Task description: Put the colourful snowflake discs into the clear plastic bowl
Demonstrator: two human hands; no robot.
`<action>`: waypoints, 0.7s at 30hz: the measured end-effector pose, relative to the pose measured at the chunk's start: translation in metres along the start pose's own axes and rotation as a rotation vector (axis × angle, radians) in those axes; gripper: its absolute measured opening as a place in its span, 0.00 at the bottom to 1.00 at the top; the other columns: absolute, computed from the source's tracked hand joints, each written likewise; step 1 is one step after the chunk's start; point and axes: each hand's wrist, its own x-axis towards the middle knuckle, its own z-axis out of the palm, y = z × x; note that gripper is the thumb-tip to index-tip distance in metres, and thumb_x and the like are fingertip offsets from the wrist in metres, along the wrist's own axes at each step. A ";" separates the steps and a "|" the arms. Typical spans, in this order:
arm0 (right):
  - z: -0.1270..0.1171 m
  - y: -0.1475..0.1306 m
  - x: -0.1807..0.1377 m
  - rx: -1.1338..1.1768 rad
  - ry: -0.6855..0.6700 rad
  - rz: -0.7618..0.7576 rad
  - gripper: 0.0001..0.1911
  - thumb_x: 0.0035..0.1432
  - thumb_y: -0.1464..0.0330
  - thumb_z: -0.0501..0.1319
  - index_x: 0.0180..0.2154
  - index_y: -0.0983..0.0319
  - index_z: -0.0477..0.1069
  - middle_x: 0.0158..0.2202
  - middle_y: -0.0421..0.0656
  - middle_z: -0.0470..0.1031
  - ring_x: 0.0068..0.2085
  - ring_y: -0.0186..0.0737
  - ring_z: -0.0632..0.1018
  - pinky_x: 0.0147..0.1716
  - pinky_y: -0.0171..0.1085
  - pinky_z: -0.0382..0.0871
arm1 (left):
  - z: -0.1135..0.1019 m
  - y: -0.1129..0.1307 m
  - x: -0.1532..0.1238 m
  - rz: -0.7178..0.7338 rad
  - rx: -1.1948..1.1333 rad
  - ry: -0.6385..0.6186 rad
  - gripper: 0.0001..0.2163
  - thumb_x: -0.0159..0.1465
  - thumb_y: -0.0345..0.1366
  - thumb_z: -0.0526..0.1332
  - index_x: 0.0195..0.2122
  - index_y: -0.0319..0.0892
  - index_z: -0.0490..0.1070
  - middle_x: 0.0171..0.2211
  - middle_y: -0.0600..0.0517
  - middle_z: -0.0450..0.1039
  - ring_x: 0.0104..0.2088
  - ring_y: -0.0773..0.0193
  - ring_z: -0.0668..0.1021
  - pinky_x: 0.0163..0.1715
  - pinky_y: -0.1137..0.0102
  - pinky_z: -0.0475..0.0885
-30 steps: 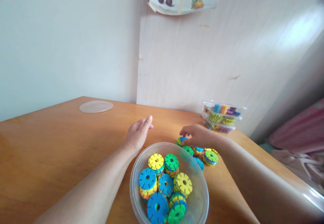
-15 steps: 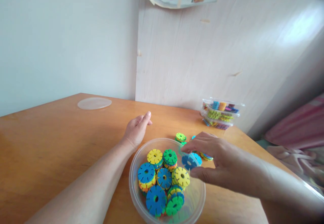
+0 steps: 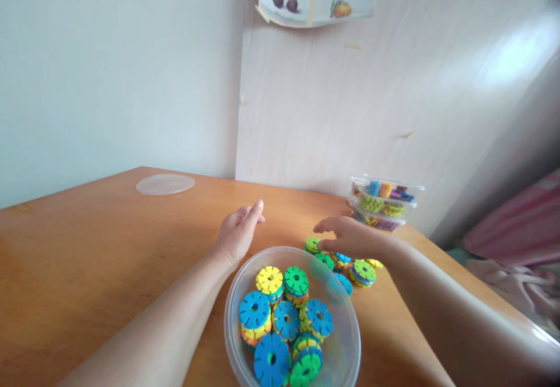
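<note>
A clear plastic bowl (image 3: 245, 282) stands on the wooden table (image 3: 87, 259), holding several stacks of blue, yellow and green notched discs (image 3: 286, 317). My left hand (image 3: 238, 232) rests on the table just behind the bowl's far left rim, fingers loosely together, holding nothing. My right hand (image 3: 350, 236) reaches over a small pile of loose discs (image 3: 350, 264) behind the bowl's right rim. Its fingertips close on a green disc (image 3: 312, 245) at the pile's left end.
A clear round lid (image 3: 165, 184) lies far back on the left of the table. Stacked clear boxes of coloured pieces (image 3: 382, 202) stand by the wooden wall panel at the back right. The table's right edge borders pink fabric (image 3: 520, 229).
My right hand carried a blue disc over the bowl half a second ago; that disc now tops a stack in the bowl, and the hand has returned to the loose pile.
</note>
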 end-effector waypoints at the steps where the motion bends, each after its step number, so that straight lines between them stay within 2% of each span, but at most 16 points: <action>1: 0.001 -0.001 0.004 0.000 -0.015 -0.004 0.26 0.60 0.58 0.63 0.56 0.64 0.76 0.55 0.53 0.79 0.55 0.54 0.78 0.56 0.49 0.70 | 0.000 0.000 0.000 0.001 0.007 -0.004 0.28 0.62 0.65 0.55 0.25 0.44 0.76 0.31 0.50 0.80 0.38 0.56 0.79 0.41 0.65 0.69; 8: 0.007 -0.009 0.016 0.069 -0.046 -0.009 0.22 0.56 0.64 0.65 0.52 0.63 0.79 0.48 0.49 0.83 0.47 0.50 0.82 0.47 0.41 0.74 | 0.001 0.001 -0.001 -0.001 0.003 0.008 0.27 0.61 0.64 0.56 0.25 0.45 0.75 0.31 0.50 0.80 0.38 0.55 0.79 0.41 0.65 0.70; 12: 0.004 -0.010 0.010 0.030 -0.020 -0.016 0.20 0.56 0.64 0.64 0.50 0.63 0.80 0.47 0.49 0.83 0.47 0.51 0.82 0.46 0.43 0.74 | 0.002 0.004 -0.002 -0.014 -0.022 0.004 0.26 0.61 0.64 0.57 0.24 0.44 0.75 0.32 0.49 0.80 0.40 0.55 0.79 0.44 0.64 0.69; 16: -0.008 -0.019 -0.011 0.022 0.089 -0.032 0.19 0.58 0.64 0.64 0.51 0.61 0.79 0.50 0.47 0.83 0.50 0.51 0.81 0.51 0.46 0.73 | 0.002 0.006 -0.003 -0.015 -0.029 0.009 0.26 0.62 0.63 0.57 0.25 0.44 0.75 0.32 0.49 0.80 0.40 0.55 0.79 0.46 0.64 0.69; 21: -0.026 -0.053 -0.061 0.144 0.159 -0.120 0.18 0.61 0.61 0.64 0.53 0.52 0.78 0.52 0.40 0.81 0.50 0.44 0.81 0.52 0.42 0.74 | 0.001 0.006 0.000 -0.012 -0.032 -0.008 0.26 0.63 0.62 0.56 0.25 0.44 0.75 0.32 0.49 0.80 0.41 0.54 0.79 0.47 0.63 0.68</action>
